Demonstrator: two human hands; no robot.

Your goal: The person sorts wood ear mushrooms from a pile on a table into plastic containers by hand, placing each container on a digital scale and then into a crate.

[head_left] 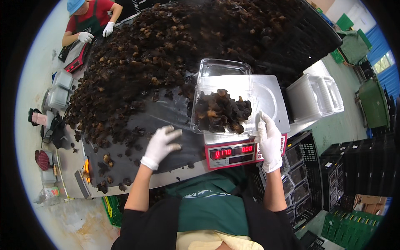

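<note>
Fungus (221, 111), dark brown, ruffled, glossy, heaped in clear plastic container (241, 91)

Food-packing room: heap of dark pieces (141, 62), seemingly fungus; digital scale (271, 114); stacked clear boxes (306, 98); black crates (354, 168).

At the near edge of the table (189, 150), a digital scale (281, 98) bears an open clamshell (225, 71) of wood ear mushrooms (221, 110); right hand (268, 143) at the scale's near right corner, left hand (161, 146) beyond its left edge.
</note>
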